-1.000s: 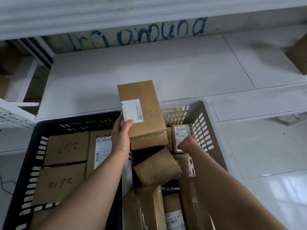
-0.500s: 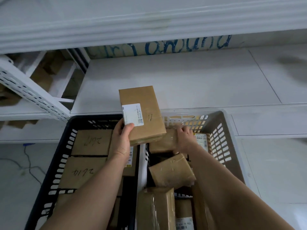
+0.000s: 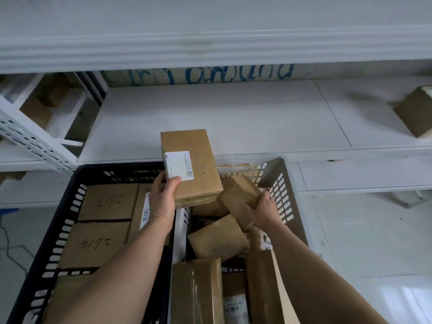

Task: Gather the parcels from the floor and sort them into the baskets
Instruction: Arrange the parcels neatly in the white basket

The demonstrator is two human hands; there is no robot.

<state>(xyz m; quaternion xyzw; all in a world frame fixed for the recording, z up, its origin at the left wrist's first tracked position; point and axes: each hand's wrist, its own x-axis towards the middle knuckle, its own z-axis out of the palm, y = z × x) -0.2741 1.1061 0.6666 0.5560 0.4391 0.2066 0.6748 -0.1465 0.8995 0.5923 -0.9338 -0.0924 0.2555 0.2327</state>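
Note:
My left hand grips a brown cardboard parcel with a white label, held up over the gap between the two baskets. My right hand grips a smaller brown parcel, tilted, above the grey basket on the right. That basket holds several jumbled brown parcels. The dark blue basket on the left holds flat boxes with handwritten numbers, laid side by side.
A white shelf board runs behind the baskets, with blue writing on its back wall. One brown box sits on the shelf at far right. White perforated shelf uprights stand at left. Pale tiled floor lies to the right.
My right hand has lifted the small parcel out of the grey basket, up and to the right. The left hand's labelled parcel has stayed roughly in place.

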